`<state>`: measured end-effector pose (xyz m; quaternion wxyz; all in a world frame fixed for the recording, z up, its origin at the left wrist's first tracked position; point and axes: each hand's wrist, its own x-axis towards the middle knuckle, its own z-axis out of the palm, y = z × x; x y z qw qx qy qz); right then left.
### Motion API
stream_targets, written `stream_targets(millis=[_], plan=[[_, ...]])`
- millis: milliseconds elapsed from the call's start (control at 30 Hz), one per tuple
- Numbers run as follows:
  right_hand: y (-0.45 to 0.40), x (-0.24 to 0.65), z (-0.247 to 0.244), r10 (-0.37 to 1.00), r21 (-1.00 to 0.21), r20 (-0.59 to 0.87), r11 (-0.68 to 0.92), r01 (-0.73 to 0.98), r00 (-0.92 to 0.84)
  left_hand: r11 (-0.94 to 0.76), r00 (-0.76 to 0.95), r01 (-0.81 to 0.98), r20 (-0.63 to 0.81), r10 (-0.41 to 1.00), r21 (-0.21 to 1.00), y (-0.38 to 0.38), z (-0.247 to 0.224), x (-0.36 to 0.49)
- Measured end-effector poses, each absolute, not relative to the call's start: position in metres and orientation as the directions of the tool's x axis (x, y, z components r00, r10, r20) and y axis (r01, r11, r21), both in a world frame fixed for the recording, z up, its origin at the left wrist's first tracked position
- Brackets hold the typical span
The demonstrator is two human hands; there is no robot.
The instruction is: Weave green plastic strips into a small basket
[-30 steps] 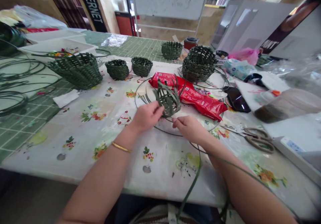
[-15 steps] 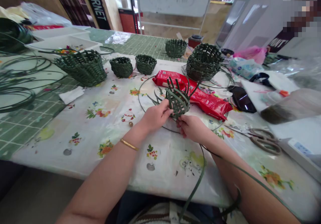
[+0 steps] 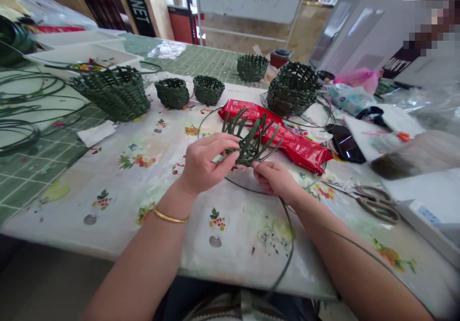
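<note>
At the front edge of the table, my left hand [image 3: 208,163] curls around a half-woven basket [image 3: 249,143], holding it just above the surface. Its flat, dark green strips cross in a tight weave at the base, then fan out loose and spiky at the top. My right hand [image 3: 275,179] sits just below it, its fingers [image 3: 262,172] pinched narrow. They may be on the basket's lower edge or on a thin green strand [image 3: 292,249]; from here I can't quite tell. That strand bends in a wide ring around my hands and runs down toward the table's edge.

A glossy red snack packet [image 3: 305,148] lies crinkled just behind the basket, on a worn floral oilcloth [image 3: 230,263]. Beyond it stands a stack of woven baskets [image 3: 293,88], with three smaller ones [image 3: 171,93] [image 3: 208,90] [image 3: 252,68] and a larger one [image 3: 117,93] off to my left. Scissors [image 3: 377,204] with looped handles lie near the right edge, well apart from my right hand.
</note>
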<state>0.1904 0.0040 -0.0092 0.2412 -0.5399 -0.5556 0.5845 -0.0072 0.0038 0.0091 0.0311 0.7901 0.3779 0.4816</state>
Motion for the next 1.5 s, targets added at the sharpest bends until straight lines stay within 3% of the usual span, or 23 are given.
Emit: stream_targets(millis=[133, 333, 467, 600, 767, 933, 1100, 1200, 1333, 1500], plan=[[0.003, 0.187, -0.006, 0.852, -0.905, -0.421, -0.37, 0.212, -0.313, -0.72, 0.446, 0.656, 0.655, 0.61, 0.224, 0.01, 0.004, -0.009], [0.003, 0.187, -0.002, 0.819, -0.889, -0.457, -0.434, 0.146, -0.347, -0.7, 0.425, 0.692, 0.686, 0.59, 0.173, 0.015, -0.013, 0.001], [0.0, 0.185, -0.001, 0.814, -0.874, -0.484, -0.435, 0.217, -0.32, -0.704, 0.453, 0.667, 0.617, 0.643, 0.244, 0.006, -0.009, 0.008], [-0.004, 0.18, -0.003, 0.833, -0.867, -0.48, -0.401, 0.297, -0.277, -0.695, 0.477, 0.593, 0.519, 0.71, 0.406, 0.001, -0.003, 0.011], [-0.009, 0.173, -0.006, 0.84, -0.88, -0.43, -0.308, 0.361, -0.331, -0.65, 0.376, 0.578, 0.546, 0.749, 0.494, 0.006, -0.002, 0.014], [-0.015, 0.168, 0.002, 0.763, -0.887, -0.46, -0.412, 0.207, -0.453, -0.618, 0.213, 0.614, 0.651, 0.728, 0.491, 0.011, -0.002, 0.011], [-0.019, 0.175, 0.007, 0.675, -0.818, -0.513, -0.572, 0.063, -0.531, -0.571, 0.124, 0.523, 0.607, 0.785, 0.633, 0.012, -0.002, 0.008], [-0.018, 0.178, 0.003, 0.684, -0.807, -0.538, -0.587, 0.066, -0.492, -0.573, 0.133, 0.473, 0.588, 0.798, 0.67, 0.009, -0.001, 0.009], [-0.014, 0.177, -0.004, 0.742, -0.833, -0.532, -0.545, 0.095, -0.408, -0.6, 0.215, 0.491, 0.579, 0.786, 0.632, 0.006, 0.004, 0.008], [-0.013, 0.175, -0.003, 0.705, -0.808, -0.551, -0.584, 0.075, -0.446, -0.634, 0.376, 0.477, 0.511, 0.773, 0.609, 0.006, 0.01, 0.003]])
